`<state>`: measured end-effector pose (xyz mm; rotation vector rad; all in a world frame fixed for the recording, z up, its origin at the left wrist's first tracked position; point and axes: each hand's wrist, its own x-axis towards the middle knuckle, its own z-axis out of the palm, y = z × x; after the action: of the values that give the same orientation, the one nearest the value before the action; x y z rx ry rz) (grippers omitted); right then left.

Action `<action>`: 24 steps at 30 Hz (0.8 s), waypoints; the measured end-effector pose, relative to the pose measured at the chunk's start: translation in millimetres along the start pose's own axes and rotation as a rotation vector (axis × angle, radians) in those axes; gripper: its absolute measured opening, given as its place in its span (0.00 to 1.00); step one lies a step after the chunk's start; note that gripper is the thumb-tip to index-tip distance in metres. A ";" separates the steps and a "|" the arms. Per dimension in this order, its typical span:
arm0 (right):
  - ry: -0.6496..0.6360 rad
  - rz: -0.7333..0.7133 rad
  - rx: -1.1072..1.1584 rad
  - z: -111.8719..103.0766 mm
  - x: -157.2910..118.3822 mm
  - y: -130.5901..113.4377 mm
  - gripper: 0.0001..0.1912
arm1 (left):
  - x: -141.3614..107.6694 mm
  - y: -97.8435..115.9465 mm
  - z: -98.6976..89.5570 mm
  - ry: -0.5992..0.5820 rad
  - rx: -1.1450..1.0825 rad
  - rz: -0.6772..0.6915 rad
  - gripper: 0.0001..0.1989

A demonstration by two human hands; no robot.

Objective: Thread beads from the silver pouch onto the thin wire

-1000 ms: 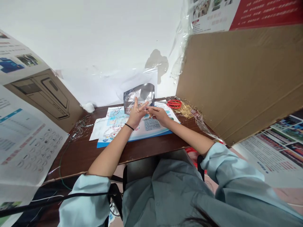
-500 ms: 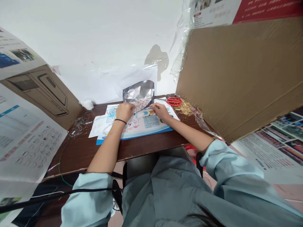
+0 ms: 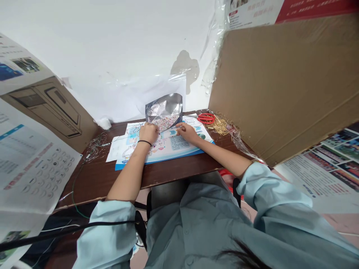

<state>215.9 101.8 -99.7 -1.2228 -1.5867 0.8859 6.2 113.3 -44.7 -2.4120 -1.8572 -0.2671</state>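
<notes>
The red-handled scissors (image 3: 206,118) lay on the desk (image 3: 168,175). Thin golden sticks (image 3: 220,127) were heaped just right of them, with crumpled clear plastic (image 3: 238,139) beyond the sticks. Farther right of the scissors leaned a brown cardboard panel (image 3: 283,86), a red-and-white poster (image 3: 316,10) along its top. Above and left of the scissors, a grey patch (image 3: 183,64) marked the white wall (image 3: 112,37). Well left of them sat a white wad (image 3: 104,123), near a cardboard panel with a line drawing (image 3: 49,106).
</notes>
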 end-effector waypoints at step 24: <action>-0.054 -0.109 -0.104 1.3 -7.6 -5.7 0.08 | 0.9 -0.7 8.7 0.070 -0.028 -0.006 0.17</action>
<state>213.6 93.0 -96.6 -1.1803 -1.7441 0.7805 6.5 115.8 -53.1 -2.3824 -1.8442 -0.3747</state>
